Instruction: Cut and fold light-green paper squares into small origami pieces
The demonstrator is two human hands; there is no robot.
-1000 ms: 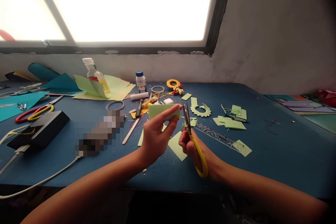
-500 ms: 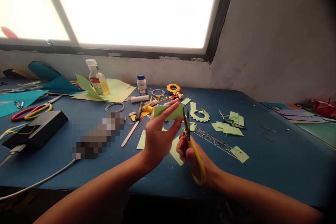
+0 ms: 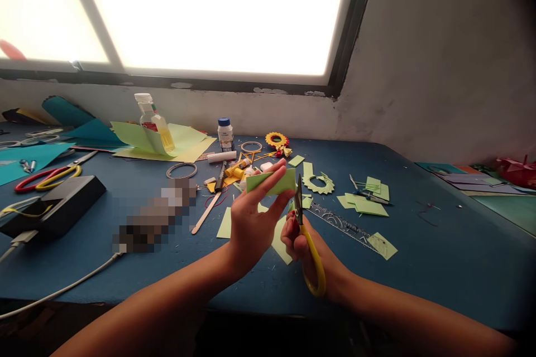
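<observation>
Between the fingers and thumb of my left hand [image 3: 254, 223] is a small piece of light green paper [image 3: 285, 182], held up above the table. My right hand [image 3: 299, 240] grips scissors [image 3: 313, 262] with a yellow and a red handle loop. Their blades point upward, close together, just beside the paper's right edge; whether they touch it I cannot tell. Under and around my hands lie green paper pieces [image 3: 281, 242]. A green paper ring with a toothed edge [image 3: 319, 183] rests beyond the blades, near a clear patterned ruler [image 3: 341, 223].
At the left are a black box with cables [image 3: 58, 209], another pair of scissors [image 3: 48, 178] and a blurred-out object [image 3: 154, 217]. Behind stand a bottle of yellow liquid [image 3: 157, 128] and a blue-capped bottle [image 3: 225, 135]. More green paper pieces [image 3: 368, 205] lie right, and a wooden stick [image 3: 206, 213] lies left.
The scissors' blades have closed closer together and turned slightly more upright. The green paper has tilted a little in my left hand. Both hands stay in nearly the same place.
</observation>
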